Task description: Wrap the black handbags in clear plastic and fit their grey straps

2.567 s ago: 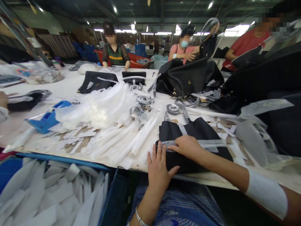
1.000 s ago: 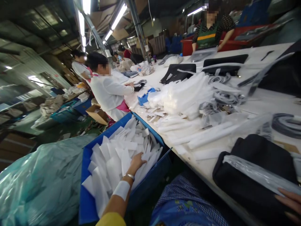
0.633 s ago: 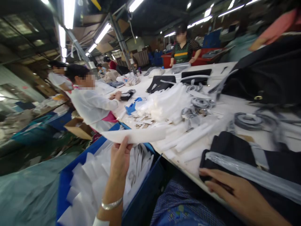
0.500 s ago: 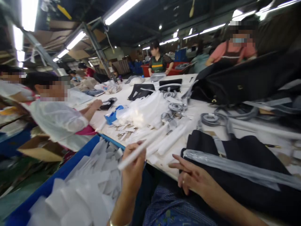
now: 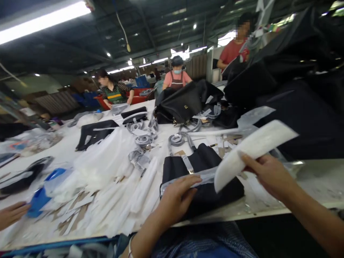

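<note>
My right hand (image 5: 268,175) pinches a curved white sheet (image 5: 255,150), perhaps foam or padding paper, between thumb and fingers. The sheet is held up over the right part of a black bag (image 5: 201,157) lying on the table. My left hand (image 5: 177,197) rests at the near left of this bag, fingers stretched out and thumb apart. Its fingertips lie on or just over a clear-plastic-wrapped strip (image 5: 208,175) across the bag. Part of that strip is hidden behind the white sheet.
White wrapping sheets (image 5: 107,157) and paper scraps (image 5: 75,211) cover the table's left. Wrapped coiled straps (image 5: 177,139) lie behind the bag. Black bags (image 5: 303,118) pile up at right. A co-worker's hand (image 5: 13,215) touches a blue object (image 5: 40,200); several people stand beyond.
My view has swung right. The white piece, earlier a narrow strip in my left hand, now seems to be in my right hand. My left hand has come to the bag.
</note>
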`<state>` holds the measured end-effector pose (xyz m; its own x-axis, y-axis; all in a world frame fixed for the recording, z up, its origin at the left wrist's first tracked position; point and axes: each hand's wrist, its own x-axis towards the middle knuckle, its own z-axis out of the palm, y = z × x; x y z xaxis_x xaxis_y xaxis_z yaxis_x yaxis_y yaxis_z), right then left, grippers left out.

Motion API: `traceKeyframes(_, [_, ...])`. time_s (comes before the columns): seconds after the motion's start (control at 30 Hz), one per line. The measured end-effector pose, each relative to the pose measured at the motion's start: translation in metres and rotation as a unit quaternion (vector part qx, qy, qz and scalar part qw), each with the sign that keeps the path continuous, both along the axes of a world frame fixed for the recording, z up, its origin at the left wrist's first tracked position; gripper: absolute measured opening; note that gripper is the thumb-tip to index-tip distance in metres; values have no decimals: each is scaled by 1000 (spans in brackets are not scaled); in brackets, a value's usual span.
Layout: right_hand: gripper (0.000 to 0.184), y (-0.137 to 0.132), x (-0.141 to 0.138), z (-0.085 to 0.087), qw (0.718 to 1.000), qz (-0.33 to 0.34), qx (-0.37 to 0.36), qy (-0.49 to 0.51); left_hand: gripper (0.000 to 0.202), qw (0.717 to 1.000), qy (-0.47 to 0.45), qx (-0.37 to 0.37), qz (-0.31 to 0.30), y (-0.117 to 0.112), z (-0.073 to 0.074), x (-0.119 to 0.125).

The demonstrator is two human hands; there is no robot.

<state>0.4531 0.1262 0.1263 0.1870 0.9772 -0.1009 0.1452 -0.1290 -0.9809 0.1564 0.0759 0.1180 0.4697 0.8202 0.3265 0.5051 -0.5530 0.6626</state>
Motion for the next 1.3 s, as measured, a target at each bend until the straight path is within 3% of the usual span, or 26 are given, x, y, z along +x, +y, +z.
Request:
traceKeyframes(0.07, [37,18,30,8,987,-106,23,-121,36,1000,15,-3,-22,48,-3,16])
traceKeyframes(0.17, [36,47,54,1,970,-128,37,-205,38,994,90,6,-64,124,-16,47])
traceKeyframes(0.3, [26,84,55,-31,986,-74,22,-147,41,973,189,-4,-135,206,-35,78])
traceKeyframes(0.47, [22,113,50,-51,999,-29,14,-44,47,941,226,-54,-247,259,-40,85])
traceKeyframes(0.63, [22,130,49,-50,999,-27,30,12,52,920,237,-113,-292,276,-29,87])
traceKeyframes(0.77, [22,136,45,-57,998,-25,24,53,47,913,230,-116,-315,277,-24,95])
traceKeyframes(0.87, [24,135,43,-64,998,33,-21,41,34,918,207,-105,-320,272,-26,98])
traceKeyframes(0.93, [21,133,41,-64,993,109,-50,-4,25,926,171,-95,-324,266,-28,97])
traceKeyframes(1.03, [16,137,37,-56,958,256,-73,-107,18,934,122,-78,-326,255,-31,94])
traceKeyframes(1.2, [21,161,32,-41,842,426,-43,-328,15,949,111,-55,-289,241,-36,89])
traceKeyframes(1.23, [21,163,31,-41,832,436,-33,-342,15,953,111,-49,-278,240,-38,88])
traceKeyframes(1.3, [21,159,29,-47,858,415,-27,-301,14,960,112,-31,-255,237,-40,86])
